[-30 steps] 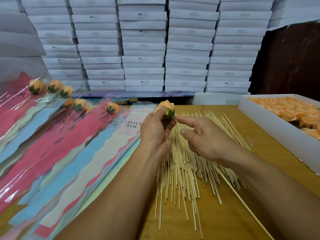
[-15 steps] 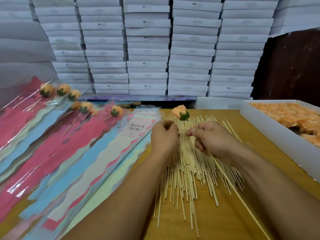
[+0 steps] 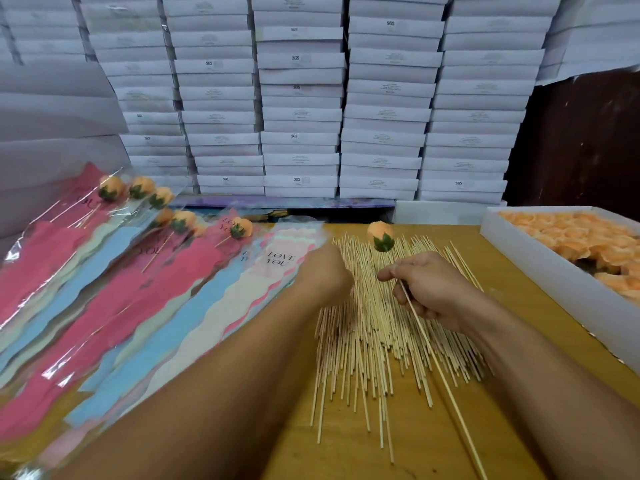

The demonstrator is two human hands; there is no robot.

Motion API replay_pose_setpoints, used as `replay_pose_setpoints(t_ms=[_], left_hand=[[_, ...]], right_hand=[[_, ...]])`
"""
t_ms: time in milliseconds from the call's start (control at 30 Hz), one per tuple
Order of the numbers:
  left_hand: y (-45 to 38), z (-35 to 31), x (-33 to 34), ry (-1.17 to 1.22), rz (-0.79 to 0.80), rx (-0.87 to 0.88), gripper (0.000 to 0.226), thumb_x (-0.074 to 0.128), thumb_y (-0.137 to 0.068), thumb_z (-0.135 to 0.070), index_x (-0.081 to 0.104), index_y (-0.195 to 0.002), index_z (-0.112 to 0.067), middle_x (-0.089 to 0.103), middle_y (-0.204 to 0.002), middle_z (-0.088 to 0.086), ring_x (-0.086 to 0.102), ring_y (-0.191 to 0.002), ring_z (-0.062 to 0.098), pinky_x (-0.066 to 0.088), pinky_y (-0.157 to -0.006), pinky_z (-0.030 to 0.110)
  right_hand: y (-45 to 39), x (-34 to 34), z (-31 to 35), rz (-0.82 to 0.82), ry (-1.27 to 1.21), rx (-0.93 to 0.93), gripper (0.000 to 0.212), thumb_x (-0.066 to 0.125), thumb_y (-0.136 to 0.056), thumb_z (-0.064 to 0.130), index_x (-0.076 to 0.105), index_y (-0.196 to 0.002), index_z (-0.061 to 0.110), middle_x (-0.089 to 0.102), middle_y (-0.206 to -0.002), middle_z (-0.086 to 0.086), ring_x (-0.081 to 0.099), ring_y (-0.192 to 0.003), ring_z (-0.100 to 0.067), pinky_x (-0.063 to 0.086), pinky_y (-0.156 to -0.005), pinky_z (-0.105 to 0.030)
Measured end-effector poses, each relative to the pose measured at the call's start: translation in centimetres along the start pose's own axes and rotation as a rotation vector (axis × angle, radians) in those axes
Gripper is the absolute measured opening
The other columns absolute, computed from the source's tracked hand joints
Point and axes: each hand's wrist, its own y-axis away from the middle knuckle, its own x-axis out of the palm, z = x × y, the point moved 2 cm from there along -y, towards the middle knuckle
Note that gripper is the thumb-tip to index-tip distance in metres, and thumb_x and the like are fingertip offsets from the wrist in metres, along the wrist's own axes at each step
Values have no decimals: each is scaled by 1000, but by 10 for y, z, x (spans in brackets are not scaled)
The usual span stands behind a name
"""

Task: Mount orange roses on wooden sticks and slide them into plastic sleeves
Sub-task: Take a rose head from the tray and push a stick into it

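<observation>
Rose (image 3: 380, 234) is mounted; your right hand (image 3: 429, 289) pinches its stick (image 3: 437, 365) just below the head, above the loose stick pile (image 3: 377, 327). Left hand (image 3: 323, 271) reaches the top sleeve's (image 3: 277, 261) mouth; can't tell if it's gripping. Open the mouth wide, feed bare end first. Stick's axis runs from near-right up to the bloom, which points away from you.

I see a yellow-brown wooden bench (image 3: 433, 441); a loose pile of wooden sticks (image 3: 374, 341) lies fanned across its middle; overlapping plastic sleeves (image 3: 145, 323) with pink, blue and cream liners cover its left side; a white box (image 3: 540, 271) of orange roses (image 3: 571, 237) sits at its right edge.
</observation>
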Motion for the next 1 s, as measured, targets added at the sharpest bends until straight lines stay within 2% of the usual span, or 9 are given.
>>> replay_pose_setpoints(t_ms=[100,167,233,300,400,500,633,833,1000], left_hand=[[-9,24,-15,-99,-13,-3,15,52,-95,-9,55,-81,-5,63,-95,20,59,-86,32,43,-65,33],[-15,42,-25,-199,-27,1,22,52,-98,-19,55,-80,-6,60,-90,18,55,-86,31,37,-68,32],[-19,60,-32,-319,-37,-28,22,51,-100,-25,61,-98,-6,64,-104,14,55,-96,29,40,-76,32],[-23,79,-36,-437,-2,-61,25,47,-102,-33,58,-101,-10,61,-121,16,50,-117,33,45,-92,40],[-26,106,-33,-492,83,-93,44,35,-103,-43,59,-118,-9,40,-148,15,23,-144,35,27,-113,57],[-29,122,-26,-464,108,-107,49,29,-104,-43,53,-132,-10,25,-159,11,5,-152,32,12,-117,62],[-27,124,-19,-493,72,-57,39,33,-105,-32,57,-126,-10,34,-153,13,8,-151,34,20,-115,64],[-18,110,-22,-628,5,9,33,43,-101,-25,62,-124,-11,48,-140,13,27,-142,34,35,-111,54],[-3,74,-36,-637,-31,100,24,52,-96,-17,63,-117,-10,51,-125,13,48,-117,32,48,-90,43]], right_hand=[[1,-1,1,9,-4,7,26,46,-104,15,72,-103,14,60,-52,1,40,-35,-9,28,-33,-21],[1,-1,1,14,-4,11,26,45,-105,16,71,-104,14,60,-52,2,41,-35,-8,28,-32,-20],[2,-1,1,20,-1,9,27,43,-106,17,70,-105,14,61,-51,1,42,-35,-9,29,-32,-21],[2,0,1,23,2,11,27,43,-106,17,70,-106,15,62,-51,0,42,-34,-9,29,-32,-21],[1,0,0,33,11,8,27,42,-106,17,69,-106,16,63,-53,-1,42,-35,-9,29,-32,-22],[1,0,-1,38,12,5,27,42,-106,17,69,-106,16,63,-53,-1,42,-35,-9,29,-32,-22],[-1,1,-2,41,29,5,27,42,-106,17,69,-104,17,63,-53,-1,43,-35,-9,30,-32,-22],[-2,1,-2,46,26,9,27,42,-107,19,68,-103,14,61,-52,-1,41,-34,-9,28,-32,-21],[-4,4,-3,52,-44,28,27,41,-107,20,65,-103,10,64,-55,-3,40,-35,-9,27,-33,-22]])
